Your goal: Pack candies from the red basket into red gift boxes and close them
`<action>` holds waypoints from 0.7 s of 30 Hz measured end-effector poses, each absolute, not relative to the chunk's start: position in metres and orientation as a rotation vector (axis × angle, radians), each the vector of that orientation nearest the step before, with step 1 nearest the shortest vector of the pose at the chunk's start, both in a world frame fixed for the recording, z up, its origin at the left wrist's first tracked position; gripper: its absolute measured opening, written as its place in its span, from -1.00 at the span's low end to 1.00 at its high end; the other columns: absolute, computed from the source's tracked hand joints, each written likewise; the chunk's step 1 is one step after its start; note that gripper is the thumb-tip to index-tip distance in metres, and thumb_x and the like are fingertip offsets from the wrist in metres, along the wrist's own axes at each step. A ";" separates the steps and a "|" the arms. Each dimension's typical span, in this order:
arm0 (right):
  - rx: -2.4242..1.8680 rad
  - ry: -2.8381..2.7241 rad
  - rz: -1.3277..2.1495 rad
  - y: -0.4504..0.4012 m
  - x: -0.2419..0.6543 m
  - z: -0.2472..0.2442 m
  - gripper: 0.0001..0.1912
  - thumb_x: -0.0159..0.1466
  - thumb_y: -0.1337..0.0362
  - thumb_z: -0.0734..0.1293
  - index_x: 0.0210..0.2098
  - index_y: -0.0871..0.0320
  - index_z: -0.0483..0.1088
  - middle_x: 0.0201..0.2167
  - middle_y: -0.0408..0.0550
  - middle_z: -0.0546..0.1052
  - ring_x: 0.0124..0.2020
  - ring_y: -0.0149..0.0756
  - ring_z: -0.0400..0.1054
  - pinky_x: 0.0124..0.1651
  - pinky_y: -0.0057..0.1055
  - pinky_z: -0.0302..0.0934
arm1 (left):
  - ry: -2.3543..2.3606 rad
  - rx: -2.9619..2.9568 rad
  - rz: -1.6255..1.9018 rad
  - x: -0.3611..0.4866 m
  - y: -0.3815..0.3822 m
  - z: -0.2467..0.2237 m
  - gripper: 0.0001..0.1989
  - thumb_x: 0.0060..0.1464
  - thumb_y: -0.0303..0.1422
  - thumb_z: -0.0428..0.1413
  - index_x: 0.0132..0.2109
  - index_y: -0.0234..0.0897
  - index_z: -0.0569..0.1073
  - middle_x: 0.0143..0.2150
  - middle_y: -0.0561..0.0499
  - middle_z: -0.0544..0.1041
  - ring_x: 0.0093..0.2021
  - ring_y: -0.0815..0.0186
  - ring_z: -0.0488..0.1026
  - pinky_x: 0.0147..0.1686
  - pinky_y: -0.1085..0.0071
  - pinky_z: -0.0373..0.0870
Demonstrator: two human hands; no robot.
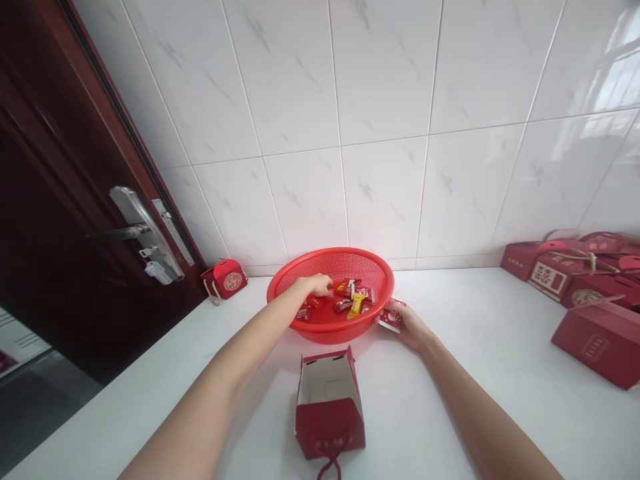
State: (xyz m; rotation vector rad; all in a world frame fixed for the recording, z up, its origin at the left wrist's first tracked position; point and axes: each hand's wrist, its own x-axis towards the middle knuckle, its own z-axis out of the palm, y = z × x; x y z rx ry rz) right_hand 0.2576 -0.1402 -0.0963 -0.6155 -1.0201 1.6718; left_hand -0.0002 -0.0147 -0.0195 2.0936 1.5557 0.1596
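Observation:
My left hand [319, 285] reaches into a red plastic basket [330, 337] with perforated sides, its fingers curled down among wrapped candies. What those fingers pinch, if anything, is hidden. A yellow-wrapped candy [355, 306] lies in the basket with several red and brown ones. At the basket's right side, my right hand [411, 328] is closed on a red and white candy packet [391, 316], its fingertips close to the rim. Nearer to me stands an open dark red gift box [330, 423] with a pale inside and a red cord handle.
A small closed red gift box [230, 279] stands at the back left by the door [75, 167]. On the right, several red gift boxes [555, 277] are piled, with a longer red box [597, 343] in front. The white tabletop [450, 413] meets a tiled wall.

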 end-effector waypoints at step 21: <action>-0.592 -1.038 1.674 -0.141 0.257 -0.094 -0.76 0.09 0.13 0.54 -0.42 0.16 0.53 -0.46 -0.05 0.61 -0.32 -0.23 0.46 -0.05 -0.27 0.32 | 0.869 1.846 0.839 0.051 -0.088 0.027 -0.45 -0.32 -0.04 0.48 -0.27 -0.33 0.55 -0.33 -0.01 0.60 -0.25 0.24 0.53 -0.11 0.25 0.44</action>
